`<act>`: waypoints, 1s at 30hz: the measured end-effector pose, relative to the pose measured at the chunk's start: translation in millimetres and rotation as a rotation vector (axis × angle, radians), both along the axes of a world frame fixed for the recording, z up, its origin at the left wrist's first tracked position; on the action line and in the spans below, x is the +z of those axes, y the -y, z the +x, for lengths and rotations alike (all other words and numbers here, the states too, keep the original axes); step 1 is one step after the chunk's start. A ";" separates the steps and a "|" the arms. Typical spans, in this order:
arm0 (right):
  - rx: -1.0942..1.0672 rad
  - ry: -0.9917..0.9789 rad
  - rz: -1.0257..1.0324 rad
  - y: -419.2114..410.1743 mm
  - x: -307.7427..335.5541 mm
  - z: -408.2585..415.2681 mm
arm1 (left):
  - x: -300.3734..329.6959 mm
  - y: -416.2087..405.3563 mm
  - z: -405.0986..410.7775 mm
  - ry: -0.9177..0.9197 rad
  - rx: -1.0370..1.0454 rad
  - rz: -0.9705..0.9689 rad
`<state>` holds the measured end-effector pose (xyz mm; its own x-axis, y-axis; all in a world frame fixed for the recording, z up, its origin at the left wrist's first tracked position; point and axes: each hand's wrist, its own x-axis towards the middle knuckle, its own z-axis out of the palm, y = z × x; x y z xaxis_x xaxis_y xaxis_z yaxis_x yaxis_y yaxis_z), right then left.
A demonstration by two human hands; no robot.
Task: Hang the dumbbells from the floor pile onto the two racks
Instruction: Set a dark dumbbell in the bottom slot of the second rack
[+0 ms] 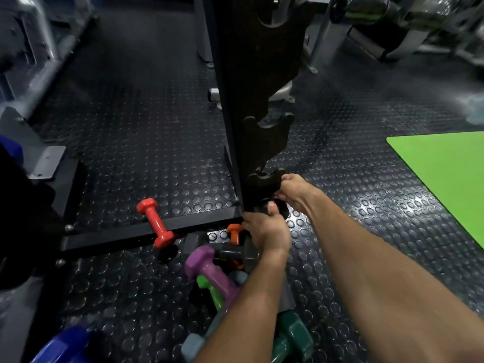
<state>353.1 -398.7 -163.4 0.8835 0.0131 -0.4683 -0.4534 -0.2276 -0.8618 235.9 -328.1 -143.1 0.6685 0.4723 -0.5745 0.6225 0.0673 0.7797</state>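
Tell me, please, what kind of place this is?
Most likely a gym: a black studded rubber floor, a tall black notched dumbbell rack, and a pile of small coloured dumbbells, such as the red vinyl dumbbell, beside a green mat.

This is a gym. Black studded rubber flooring (pixel 146 127) covers the ground, with a green exercise mat (pixel 445 176) at 3 o'clock. A dark upright rack (pixel 251 100) with notched cradles rises at 12 o'clock, coloured dumbbells (pixel 209 268) are piled at 6 o'clock, and grey machine frames (pixel 34 48) stand at 10 o'clock.
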 end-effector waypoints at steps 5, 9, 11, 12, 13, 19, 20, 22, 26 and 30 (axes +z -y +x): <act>0.005 0.011 0.014 -2.8 4.6 1.3 | -5.3 -13.0 -12.6 0.052 -0.165 0.145; 0.053 -0.018 0.018 -4.6 1.4 3.1 | -4.2 -23.1 -10.8 0.010 -0.275 0.378; 0.077 -0.042 0.032 -4.6 -1.3 4.0 | -5.6 -28.6 -10.0 0.001 -0.306 0.469; 0.088 -0.043 0.039 -5.1 -0.6 3.9 | -7.7 -30.9 -10.9 0.002 -0.305 0.471; 0.086 -0.036 0.034 -3.1 -1.2 6.4 | -9.9 -31.4 -12.2 0.022 -0.291 0.436; -0.032 -0.036 0.086 -3.5 -9.9 7.3 | -37.4 -36.6 -21.0 0.256 -0.184 0.139; -0.052 -0.055 0.096 -3.7 -12.1 6.9 | -39.6 -35.9 -22.4 0.265 -0.188 0.130; -0.050 -0.070 0.069 -2.8 -13.0 7.1 | -42.3 -34.4 -23.3 0.247 -0.204 0.134; -0.048 -0.062 0.062 -3.4 -3.9 1.6 | -32.9 -35.6 -19.5 0.229 -0.231 0.127; -0.030 -0.041 0.065 -5.7 1.6 -9.5 | -33.7 -42.8 -14.3 0.200 -0.275 0.048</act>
<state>343.5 -393.0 -161.8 0.8642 0.0187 -0.5028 -0.4941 -0.1575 -0.8550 221.5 -285.3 -176.8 0.8715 0.2821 -0.4011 0.4471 -0.1217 0.8861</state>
